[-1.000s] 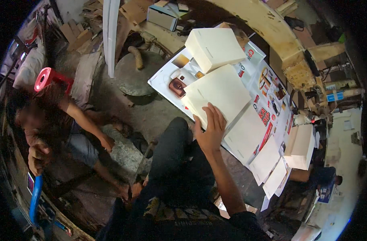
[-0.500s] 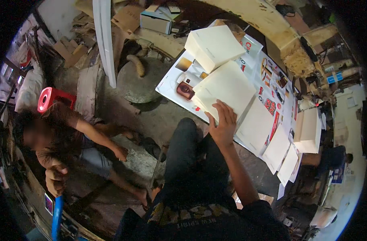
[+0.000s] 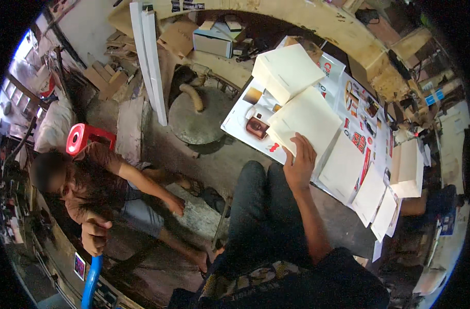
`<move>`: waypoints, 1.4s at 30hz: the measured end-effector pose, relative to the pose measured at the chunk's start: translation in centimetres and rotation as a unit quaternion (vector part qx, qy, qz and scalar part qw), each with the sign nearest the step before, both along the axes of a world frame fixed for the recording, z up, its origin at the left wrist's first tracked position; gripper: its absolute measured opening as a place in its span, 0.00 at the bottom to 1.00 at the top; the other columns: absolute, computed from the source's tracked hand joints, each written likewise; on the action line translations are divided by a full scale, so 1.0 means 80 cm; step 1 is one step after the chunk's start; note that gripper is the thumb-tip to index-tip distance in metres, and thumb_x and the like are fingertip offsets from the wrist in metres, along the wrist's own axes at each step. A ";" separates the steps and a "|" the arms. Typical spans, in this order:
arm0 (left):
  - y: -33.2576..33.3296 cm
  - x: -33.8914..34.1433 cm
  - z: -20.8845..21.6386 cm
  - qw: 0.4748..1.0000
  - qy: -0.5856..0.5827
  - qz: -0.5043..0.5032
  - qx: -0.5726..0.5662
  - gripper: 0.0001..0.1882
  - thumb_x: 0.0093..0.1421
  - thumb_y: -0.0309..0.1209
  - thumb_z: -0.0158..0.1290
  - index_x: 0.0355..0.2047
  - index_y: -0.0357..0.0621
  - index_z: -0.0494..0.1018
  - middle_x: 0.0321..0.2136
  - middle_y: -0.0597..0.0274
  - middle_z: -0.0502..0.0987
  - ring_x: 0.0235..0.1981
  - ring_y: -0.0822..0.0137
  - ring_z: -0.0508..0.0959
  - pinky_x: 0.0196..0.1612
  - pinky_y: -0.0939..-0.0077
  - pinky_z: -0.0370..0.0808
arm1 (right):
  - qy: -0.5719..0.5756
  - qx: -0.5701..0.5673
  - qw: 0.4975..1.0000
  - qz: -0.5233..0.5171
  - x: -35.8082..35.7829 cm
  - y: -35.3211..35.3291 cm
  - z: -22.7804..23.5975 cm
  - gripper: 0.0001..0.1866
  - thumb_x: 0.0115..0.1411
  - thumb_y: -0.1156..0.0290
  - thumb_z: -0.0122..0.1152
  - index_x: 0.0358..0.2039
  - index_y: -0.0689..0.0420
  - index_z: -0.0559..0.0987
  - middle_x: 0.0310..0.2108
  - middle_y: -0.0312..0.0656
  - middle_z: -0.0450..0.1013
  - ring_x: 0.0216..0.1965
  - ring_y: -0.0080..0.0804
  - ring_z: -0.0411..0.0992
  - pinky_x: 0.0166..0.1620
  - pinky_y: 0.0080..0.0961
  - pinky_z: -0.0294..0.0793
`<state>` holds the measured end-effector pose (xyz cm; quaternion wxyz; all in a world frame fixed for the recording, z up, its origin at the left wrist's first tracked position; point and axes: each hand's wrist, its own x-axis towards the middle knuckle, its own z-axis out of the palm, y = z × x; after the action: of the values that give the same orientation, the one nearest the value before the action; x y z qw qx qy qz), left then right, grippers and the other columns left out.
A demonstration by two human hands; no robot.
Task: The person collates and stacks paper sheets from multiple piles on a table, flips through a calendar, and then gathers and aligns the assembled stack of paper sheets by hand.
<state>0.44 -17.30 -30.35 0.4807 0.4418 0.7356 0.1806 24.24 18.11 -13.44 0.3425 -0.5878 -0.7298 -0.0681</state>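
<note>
My right hand (image 3: 300, 163) rests on the near edge of a stack of cream paper sheets (image 3: 307, 118). Its fingers lie over the top, apart from the thumb, which is at the stack's near corner. Beyond that stack, touching it, sits another thick cream stack (image 3: 288, 72). Both lie on a table covered with a printed poster sheet (image 3: 240, 122). To the right of my hand are thinner cream sheets (image 3: 343, 162), spread along the table's near edge. My left hand is out of the picture.
At the left a person (image 3: 103, 180) sits low, one hand on a blue curved bar (image 3: 92, 280). A red plastic stool (image 3: 79, 139) stands behind them. Further off are a round grey slab (image 3: 201, 121), white upright posts (image 3: 151, 67) and a cardboard box (image 3: 213, 44). More paper stacks (image 3: 407, 167) lie at right.
The whole view has swung, so everything sits farther right and slightly lower. My right hand stays on the same paper stack, its fingers nearly unchanged.
</note>
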 end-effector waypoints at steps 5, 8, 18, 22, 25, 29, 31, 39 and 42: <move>0.044 -0.047 0.025 0.996 0.033 0.040 0.071 0.15 0.63 0.39 0.58 0.40 0.38 0.79 0.34 0.51 0.82 0.29 0.58 0.81 0.39 0.67 0.77 | 0.015 -0.026 1.000 0.006 0.006 -0.004 0.011 0.21 0.56 0.72 0.63 0.50 0.59 0.71 0.55 0.52 0.69 0.60 0.51 0.65 0.63 0.47 0.59; 0.070 -0.091 0.053 0.984 0.086 0.093 0.126 0.15 0.63 0.39 0.58 0.40 0.38 0.79 0.34 0.51 0.82 0.29 0.58 0.81 0.39 0.67 0.77 | 0.013 -0.015 1.000 0.020 0.005 -0.007 0.006 0.24 0.56 0.66 0.64 0.50 0.61 0.70 0.56 0.54 0.68 0.60 0.54 0.64 0.63 0.48 0.58; 0.110 -0.305 0.127 0.834 0.370 0.308 0.271 0.15 0.63 0.39 0.58 0.40 0.38 0.79 0.34 0.51 0.82 0.29 0.58 0.81 0.39 0.67 0.77 | 0.003 0.052 0.999 -0.013 0.000 -0.004 -0.007 0.20 0.58 0.65 0.64 0.48 0.59 0.72 0.57 0.49 0.69 0.60 0.48 0.64 0.62 0.46 0.60; 0.104 -0.397 0.137 0.774 0.458 0.365 0.239 0.15 0.62 0.39 0.58 0.40 0.38 0.79 0.34 0.51 0.82 0.29 0.58 0.81 0.39 0.67 0.77 | -0.017 0.049 0.998 -0.033 0.002 0.001 -0.013 0.20 0.57 0.66 0.64 0.47 0.60 0.73 0.57 0.49 0.68 0.60 0.48 0.64 0.62 0.47 0.60; 0.099 -0.447 0.128 0.759 0.485 0.386 0.202 0.15 0.62 0.39 0.58 0.40 0.38 0.79 0.34 0.51 0.82 0.29 0.58 0.81 0.39 0.67 0.77 | -0.021 0.039 0.998 -0.044 -0.001 0.001 -0.014 0.20 0.56 0.68 0.62 0.48 0.60 0.73 0.57 0.49 0.67 0.61 0.48 0.63 0.63 0.48 0.59; 0.099 -0.487 0.109 0.761 0.488 0.393 0.170 0.15 0.62 0.38 0.58 0.40 0.38 0.79 0.34 0.51 0.82 0.29 0.58 0.81 0.39 0.67 0.77 | -0.017 0.039 0.999 -0.031 -0.001 -0.001 -0.011 0.19 0.57 0.68 0.60 0.48 0.61 0.72 0.57 0.51 0.67 0.60 0.50 0.63 0.63 0.49 0.59; 0.102 -0.501 0.103 0.763 0.488 0.392 0.160 0.15 0.62 0.38 0.59 0.40 0.38 0.79 0.34 0.51 0.82 0.29 0.58 0.81 0.39 0.67 0.77 | -0.019 0.046 0.998 -0.032 -0.003 -0.001 -0.013 0.20 0.57 0.69 0.61 0.49 0.60 0.71 0.57 0.49 0.68 0.59 0.49 0.65 0.62 0.47 0.60; 0.119 -0.515 0.096 0.775 0.477 0.387 0.148 0.15 0.62 0.38 0.59 0.40 0.38 0.79 0.34 0.52 0.82 0.29 0.58 0.81 0.39 0.67 0.77 | -0.001 -0.028 1.000 -0.002 -0.002 -0.018 0.028 0.23 0.56 0.69 0.62 0.51 0.60 0.68 0.57 0.50 0.66 0.61 0.48 0.62 0.64 0.45 0.57; 0.118 -0.517 0.094 0.775 0.477 0.390 0.140 0.15 0.62 0.38 0.59 0.40 0.38 0.79 0.34 0.52 0.82 0.29 0.58 0.80 0.39 0.67 0.77 | 0.232 -0.059 0.967 0.085 -0.039 -0.039 0.120 0.19 0.57 0.67 0.65 0.46 0.61 0.72 0.49 0.51 0.72 0.52 0.45 0.71 0.62 0.46 0.59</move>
<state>-40.94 -7.86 -22.84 -0.1107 0.2090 0.9465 0.2196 21.11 15.03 -3.82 0.4721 -0.5422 -0.6803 0.1429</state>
